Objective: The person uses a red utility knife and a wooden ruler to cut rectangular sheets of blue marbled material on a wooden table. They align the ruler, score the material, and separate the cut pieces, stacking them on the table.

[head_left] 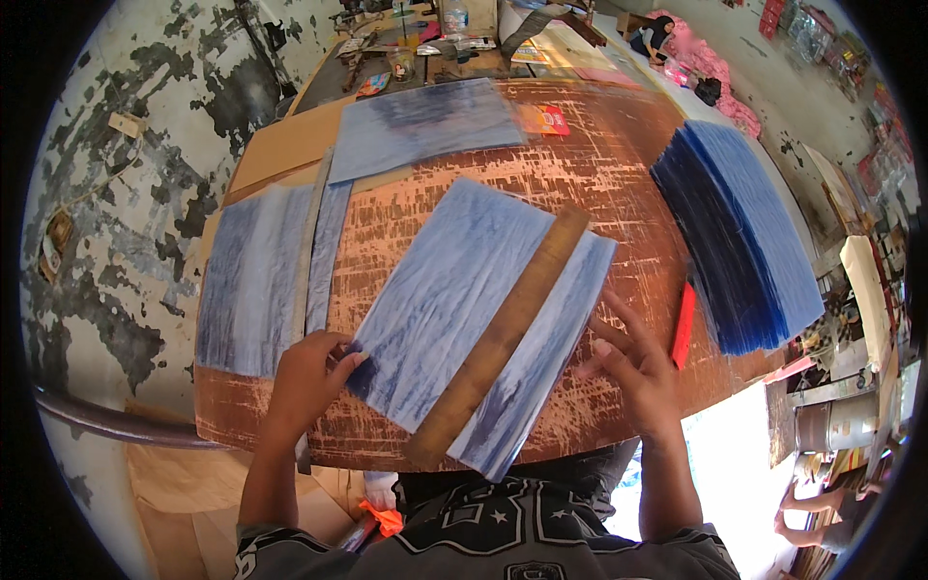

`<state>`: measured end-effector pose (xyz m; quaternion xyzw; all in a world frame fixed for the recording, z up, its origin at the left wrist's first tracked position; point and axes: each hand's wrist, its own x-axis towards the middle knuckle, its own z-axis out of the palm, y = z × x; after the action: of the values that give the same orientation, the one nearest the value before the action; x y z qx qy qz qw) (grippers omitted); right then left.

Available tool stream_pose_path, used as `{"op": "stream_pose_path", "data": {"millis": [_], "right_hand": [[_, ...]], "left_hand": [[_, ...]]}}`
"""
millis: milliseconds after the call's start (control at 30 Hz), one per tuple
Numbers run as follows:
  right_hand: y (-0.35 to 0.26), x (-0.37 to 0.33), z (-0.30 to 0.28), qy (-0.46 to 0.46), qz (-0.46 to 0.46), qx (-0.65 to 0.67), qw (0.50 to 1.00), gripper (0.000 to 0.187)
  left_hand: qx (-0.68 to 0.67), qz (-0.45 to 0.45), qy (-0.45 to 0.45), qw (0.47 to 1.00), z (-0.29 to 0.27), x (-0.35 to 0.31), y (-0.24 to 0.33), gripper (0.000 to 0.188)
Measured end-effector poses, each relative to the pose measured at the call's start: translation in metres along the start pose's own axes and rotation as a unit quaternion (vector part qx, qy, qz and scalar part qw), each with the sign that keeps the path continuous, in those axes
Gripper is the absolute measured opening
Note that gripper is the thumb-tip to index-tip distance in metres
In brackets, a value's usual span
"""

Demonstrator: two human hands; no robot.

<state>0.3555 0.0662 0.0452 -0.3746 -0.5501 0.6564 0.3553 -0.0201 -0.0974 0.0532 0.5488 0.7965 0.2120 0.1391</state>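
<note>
A blue-and-white streaked stack of sheets (454,280) lies turned at an angle on the worn brown table in front of me. Across it rests a flat brown wooden strip (507,333), overhanging the near edge. At the sheets' left corner, my left hand (304,382) pinches the edge between thumb and fingers. My right hand (638,377) is beside the right edge, fingers apart, some close to or just touching the sheets. Right of that hand lies a red-handled cutter (683,327).
A tall stack of blue sheets (749,232) stands on the table's right. More streaked sheets (246,280) lie at left beneath a long metal ruler (314,246). Another sheet (425,126) lies at the back, near brown cardboard (280,150). A person (652,37) sits far back right.
</note>
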Motion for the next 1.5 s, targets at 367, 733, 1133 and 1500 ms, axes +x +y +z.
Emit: {"op": "stream_pose_path", "data": {"millis": [367, 733, 1133, 1500], "right_hand": [[0.002, -0.021, 0.005, -0.054, 0.035, -0.04, 0.997, 0.073], [0.017, 0.049, -0.003, -0.064, -0.048, -0.112, 0.99, 0.065], [0.009, -0.039, -0.026, 0.02, 0.037, -0.212, 0.976, 0.044], [0.003, -0.076, -0.032, -0.021, 0.055, -0.4, 0.915, 0.059]], "left_hand": [[-0.025, -0.094, -0.101, 0.99, -0.001, -0.044, 0.031, 0.036], [-0.204, -0.116, -0.236, 0.943, 0.035, -0.079, 0.041, 0.042], [-0.18, -0.138, -0.178, 0.958, 0.045, -0.073, 0.048, 0.033], [-0.234, -0.177, -0.169, 0.941, 0.051, -0.072, 0.041, 0.038]]}}
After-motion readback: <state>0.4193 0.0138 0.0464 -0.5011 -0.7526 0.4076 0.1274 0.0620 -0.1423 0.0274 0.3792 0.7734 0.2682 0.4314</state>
